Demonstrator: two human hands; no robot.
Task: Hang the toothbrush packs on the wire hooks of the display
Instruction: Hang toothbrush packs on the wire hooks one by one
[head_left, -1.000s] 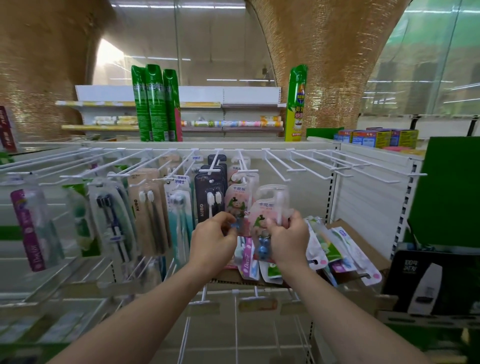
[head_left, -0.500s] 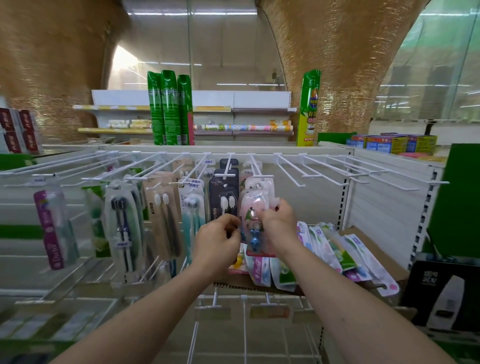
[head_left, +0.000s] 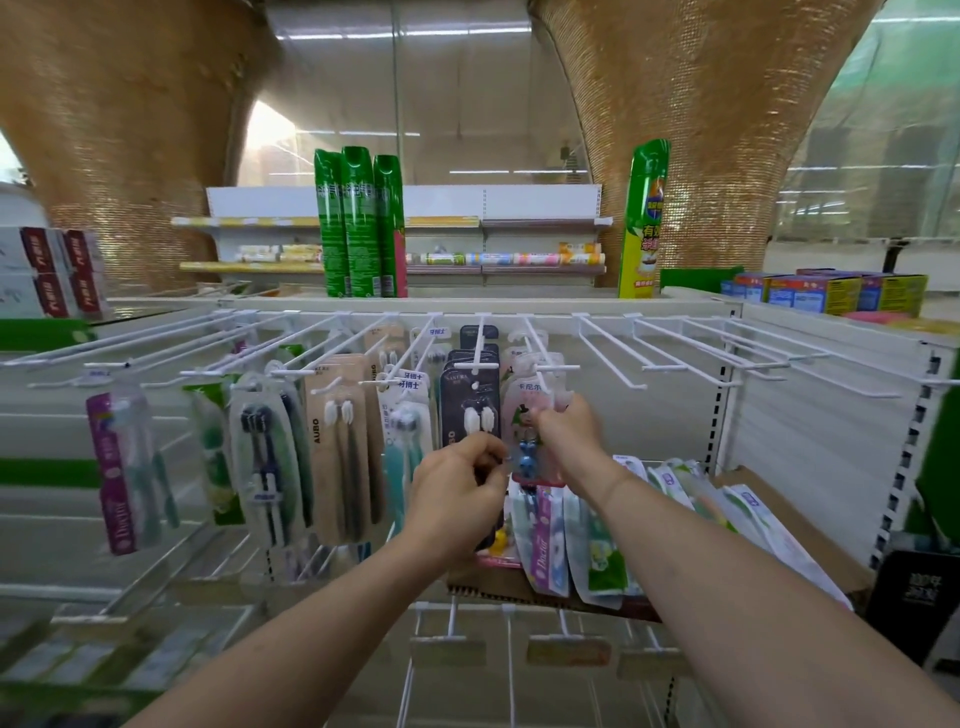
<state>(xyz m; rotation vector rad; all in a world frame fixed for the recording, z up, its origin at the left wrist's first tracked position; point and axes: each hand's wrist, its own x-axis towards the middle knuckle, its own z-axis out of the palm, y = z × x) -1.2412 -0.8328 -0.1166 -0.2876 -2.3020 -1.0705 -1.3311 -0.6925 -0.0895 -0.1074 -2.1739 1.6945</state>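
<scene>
The right hand (head_left: 569, 426) is pinching the top of the pink children's toothbrush pack (head_left: 527, 415) just under the wire hook (head_left: 553, 368); the left hand (head_left: 460, 486) is gripping its lower edge. If the hang hole is missing the tip, the pack could be slipping into the cardboard box (head_left: 789, 525) below.

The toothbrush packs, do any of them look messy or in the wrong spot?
Yes. A bunch of loose packs lies slumped and fanned out in the cardboard box under the hooks, not hung yet, while several wire hooks on the right stay bare. The hung packs look tidy.
</scene>
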